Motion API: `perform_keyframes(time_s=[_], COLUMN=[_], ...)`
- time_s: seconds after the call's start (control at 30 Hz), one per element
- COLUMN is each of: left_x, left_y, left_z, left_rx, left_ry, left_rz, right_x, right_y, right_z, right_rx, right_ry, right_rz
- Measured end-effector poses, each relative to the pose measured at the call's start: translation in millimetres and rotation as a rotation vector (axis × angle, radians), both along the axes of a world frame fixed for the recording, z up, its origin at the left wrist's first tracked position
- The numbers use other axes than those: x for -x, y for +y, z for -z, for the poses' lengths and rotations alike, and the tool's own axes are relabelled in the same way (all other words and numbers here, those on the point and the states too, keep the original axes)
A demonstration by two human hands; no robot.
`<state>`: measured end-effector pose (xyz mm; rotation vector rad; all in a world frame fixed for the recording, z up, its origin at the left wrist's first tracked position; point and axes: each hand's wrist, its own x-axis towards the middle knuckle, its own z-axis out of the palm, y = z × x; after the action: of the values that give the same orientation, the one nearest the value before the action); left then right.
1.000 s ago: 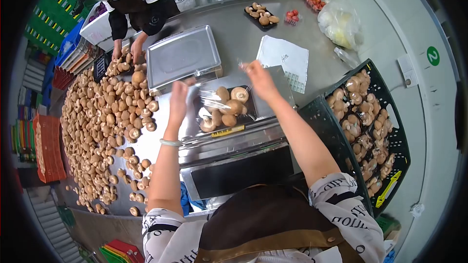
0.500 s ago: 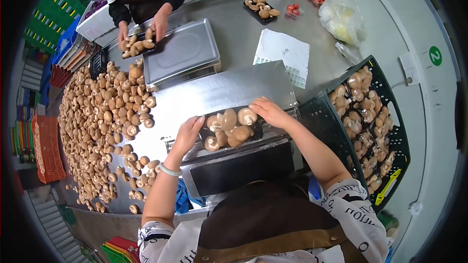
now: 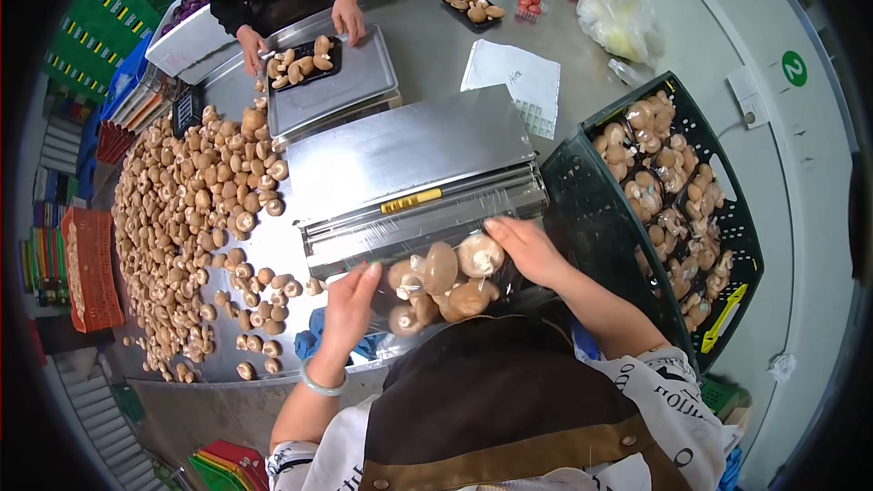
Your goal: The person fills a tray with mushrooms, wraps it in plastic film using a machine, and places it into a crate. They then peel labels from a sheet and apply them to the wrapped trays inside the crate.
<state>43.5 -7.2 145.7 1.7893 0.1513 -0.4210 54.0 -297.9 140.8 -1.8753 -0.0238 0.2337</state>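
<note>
Between both hands, close to the apron, is a tray of shiitake mushrooms (image 3: 443,275) under clear plastic film. My left hand (image 3: 349,307) grips its left end, thumb on top. At the opposite end my right hand (image 3: 531,255) is closed on the tray, thumb near a pale mushroom stem. The tray's dark base is mostly hidden by mushrooms and hands. Just beyond it stands a metal film-wrapping machine (image 3: 409,155), with clear film stretched across its front rollers and a yellow label on its bar.
Loose mushrooms (image 3: 195,218) are heaped at left. A green crate (image 3: 591,209) of wrapped mushrooms stands at right. Opposite, a co-worker's hands are by a mushroom tray (image 3: 305,64) on a scale (image 3: 364,82). A paper sheet (image 3: 514,73) and another mushroom tray (image 3: 471,7) lie farther back.
Both hands have drawn the mushroom tray from the machine toward my body, exposing the machine's rollers and yellow label. The co-worker's tray now rests on the scale.
</note>
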Motion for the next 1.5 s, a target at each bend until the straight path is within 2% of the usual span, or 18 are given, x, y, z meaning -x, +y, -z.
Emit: perform_keyframes(time_s=[0.17,0.3,0.33,0.43,0.57,0.67,0.73,0.83,0.93,1.0,1.07,1.13,1.17,1.2,1.27,1.33,1.4,1.5], left_x=[19,23,28,45,68,65,63,53,38,19,3,-2,2,9,30,49,61,70], left_y=[-10,-18,-19,-14,-3,16,6,-8,-31,-53,-82,-109,-117,-124,-143,-146,-141,-135], left_z=[109,131,132,124,157,135,108,109,151,164,166,153,152,154,133,77,53,38], left_rx=[-0.328,-0.555,-0.556,-0.422,-0.041,-0.076,-0.132,-0.333,-0.685,-0.757,-0.712,-0.553,-0.462,-0.368,0.370,0.404,0.620,0.910], left_ry=[-0.040,-0.240,-0.350,-0.190,-0.203,-0.202,-0.240,-0.348,-0.610,-0.782,-0.890,-0.925,-0.733,-0.543,-0.062,-0.090,0.300,0.216], left_rz=[0.023,0.037,-0.020,-0.125,-0.329,-0.328,-0.254,-0.041,0.217,0.370,0.515,0.662,0.638,0.611,0.439,0.602,0.564,0.792], right_x=[29,36,44,61,77,100,129,167,182,182,177,174,173,190,196,196,183,169], right_y=[3,-3,-6,-14,-6,-24,-38,-58,-56,-44,-26,-10,-6,-4,-1,3,11,12], right_z=[104,130,139,142,152,110,68,77,137,200,240,261,262,260,213,145,81,21], right_rx=[0.211,0.254,0.265,0.015,0.010,-0.059,0.005,0.040,0.284,0.298,0.414,-0.502,-0.996,-1.100,-1.418,-1.740,-1.916,-1.768], right_ry=[0.021,0.284,0.227,0.289,0.057,0.080,-0.013,0.070,0.060,-0.072,0.017,0.155,0.236,-0.013,0.092,0.381,0.692,0.821], right_rz=[0.023,0.146,0.198,0.282,0.299,0.468,0.517,0.703,0.857,0.969,0.966,1.171,1.256,0.824,0.481,0.126,-0.249,-0.490])
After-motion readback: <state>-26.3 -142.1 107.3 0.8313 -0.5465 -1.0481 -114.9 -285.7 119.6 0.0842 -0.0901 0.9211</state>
